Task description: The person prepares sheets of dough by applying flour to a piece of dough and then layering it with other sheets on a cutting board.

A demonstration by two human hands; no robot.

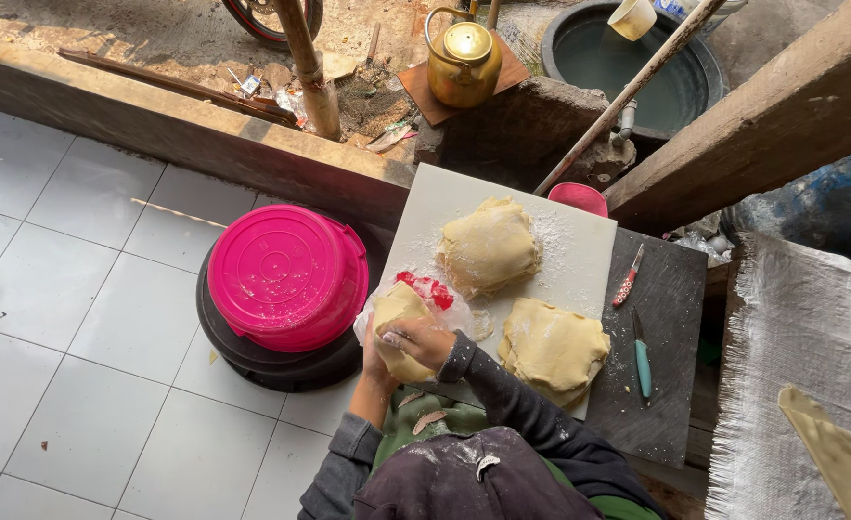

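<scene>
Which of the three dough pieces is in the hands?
The smallest dough piece, left of the white board, gripped by both hands over a plastic bag. The two folded slabs lie untouched on the board.

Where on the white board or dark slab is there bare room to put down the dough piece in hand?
On the white board, the bare corner left of the upper dough slab. The dark slab has bare space above and below its two knives. Crowded: the board's middle and near end, with the lower dough slab and both hands.

- Dough pieces: three — on board (489, 247), (553, 349), in hands (401, 327)
- Knives: two (628, 276), (641, 358)
- Pink lidded tub: one (286, 274)
- Brass kettle: one (464, 60)
</scene>
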